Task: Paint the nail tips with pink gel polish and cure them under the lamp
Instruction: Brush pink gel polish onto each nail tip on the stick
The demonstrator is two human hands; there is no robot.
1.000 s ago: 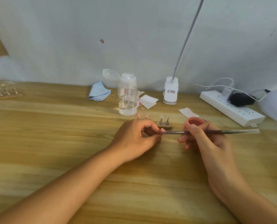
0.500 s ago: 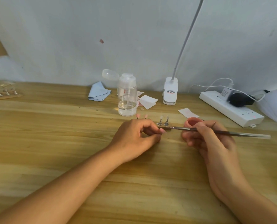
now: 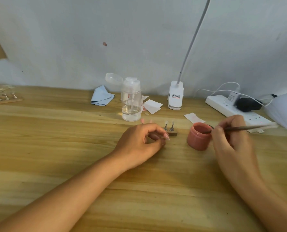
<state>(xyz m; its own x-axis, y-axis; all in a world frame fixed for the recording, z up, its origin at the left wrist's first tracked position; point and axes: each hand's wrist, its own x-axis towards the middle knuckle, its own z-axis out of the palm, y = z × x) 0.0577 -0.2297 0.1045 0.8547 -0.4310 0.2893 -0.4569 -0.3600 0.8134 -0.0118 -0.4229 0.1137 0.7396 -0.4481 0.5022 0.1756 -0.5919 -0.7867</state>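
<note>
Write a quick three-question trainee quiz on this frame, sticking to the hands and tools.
1. True or false: the brush in the right hand has its tip at the open jar's mouth.
2. What pinches the pink tip? A: left hand. B: right hand. C: nothing.
3. How many clear tips stand on the stand next to the left hand?
Key: 1 true; 2 A; 3 two.
</note>
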